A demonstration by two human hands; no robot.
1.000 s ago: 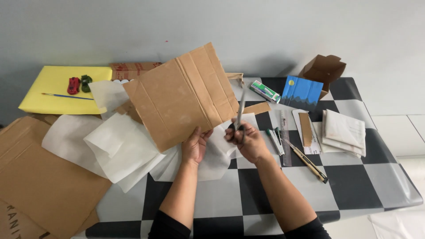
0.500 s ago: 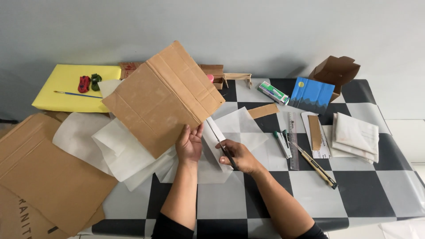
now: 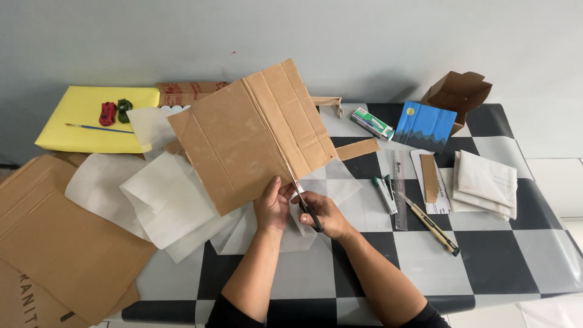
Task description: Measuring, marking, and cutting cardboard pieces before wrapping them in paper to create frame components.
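The left hand (image 3: 273, 203) pinched the lower edge of the cardboard sheet (image 3: 252, 133), while the right hand (image 3: 320, 214) gripped what seemed to be scissors (image 3: 303, 203) at that edge.

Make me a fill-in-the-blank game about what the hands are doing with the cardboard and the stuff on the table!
1. The right hand holds a pair of ____ at the bottom edge of the cardboard sheet.
2. The left hand grips the cardboard at its ____ edge.
3. The two toy cars sit on a ____ sheet.
4. The tablecloth has a black and white ____ pattern.

Missing words: scissors; bottom; yellow; checkered
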